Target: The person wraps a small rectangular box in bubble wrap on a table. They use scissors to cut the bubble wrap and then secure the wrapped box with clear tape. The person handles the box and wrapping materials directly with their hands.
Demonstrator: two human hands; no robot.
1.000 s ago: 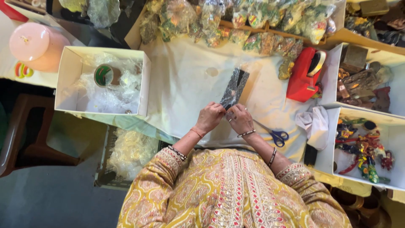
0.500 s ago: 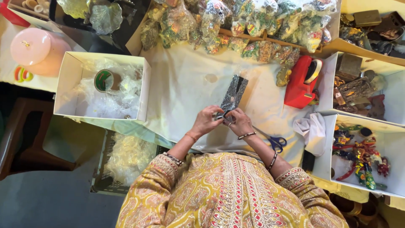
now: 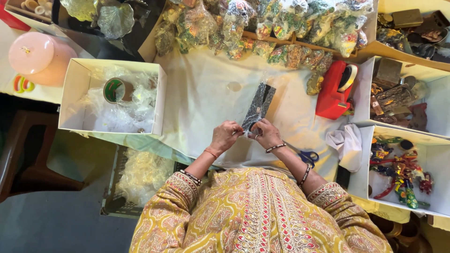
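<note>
Both my hands meet over the white-covered table (image 3: pixel 206 89) and hold a long, narrow clear plastic packet (image 3: pixel 258 104) with dark, glittery contents. My left hand (image 3: pixel 226 136) pinches its near end from the left. My right hand (image 3: pixel 266 134) grips the same end from the right, fingers curled around it. The packet stands tilted up and away from me. Bangles circle both wrists, and yellow patterned sleeves cover my forearms.
A red tape dispenser (image 3: pixel 335 89) and a white cloth (image 3: pixel 347 144) lie to the right, blue-handled scissors (image 3: pixel 308 156) by my right forearm. White boxes hold plastic bags and tape (image 3: pixel 112 96) on the left, colourful trinkets (image 3: pixel 403 171) on the right. Filled packets (image 3: pixel 262 28) line the far edge.
My hands and the packet have shifted slightly toward me and the fingers have reworked their grip at the packet's near end. The view has also moved a little.
</note>
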